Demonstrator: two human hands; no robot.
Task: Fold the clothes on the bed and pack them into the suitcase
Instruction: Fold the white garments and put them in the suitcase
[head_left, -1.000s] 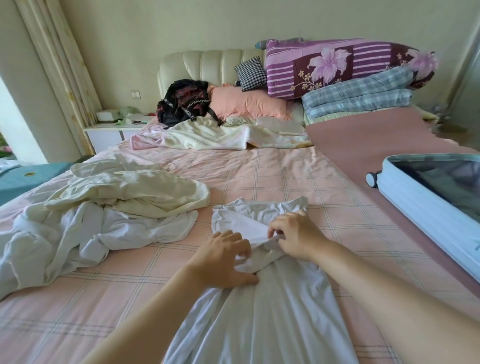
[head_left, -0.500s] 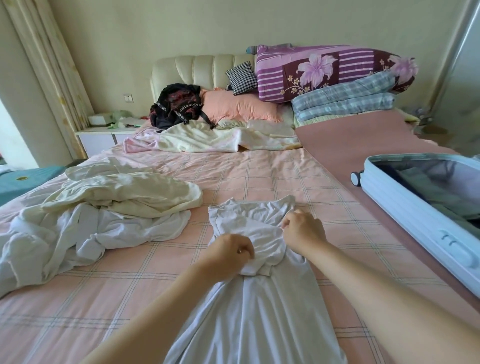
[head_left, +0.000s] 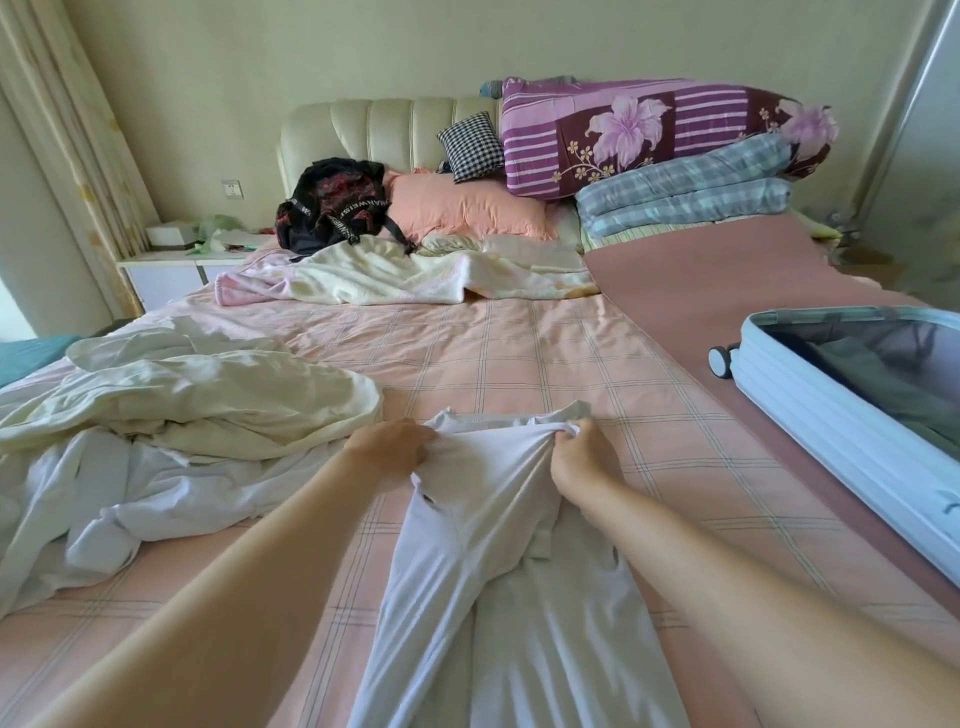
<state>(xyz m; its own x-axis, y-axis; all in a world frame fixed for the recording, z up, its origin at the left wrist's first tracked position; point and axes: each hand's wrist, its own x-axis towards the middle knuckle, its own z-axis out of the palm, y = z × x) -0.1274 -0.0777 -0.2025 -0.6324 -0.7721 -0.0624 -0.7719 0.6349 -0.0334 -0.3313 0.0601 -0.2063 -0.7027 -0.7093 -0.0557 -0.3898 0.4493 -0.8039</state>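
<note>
Both your left hand (head_left: 387, 447) and right hand (head_left: 576, 457) pinch the white garment (head_left: 483, 525) by its top edge midway across the bed (head_left: 519, 353); an uneven pull likely skews the fold.

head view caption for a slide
Left hand and right hand pinch a white garment by its top edge on the checked bed, open blue suitcase alongside.

White cotton garment (head_left: 483, 525) gripped at its far edge on a pink checked bedsheet (head_left: 519, 353).
The edge is pinched by the left hand (head_left: 387, 447) and right hand (head_left: 579, 457); crumpled cream and white clothes (head_left: 182, 410) are heaped to their left, an open pale-blue hard suitcase (head_left: 810, 410) to their right.
</note>
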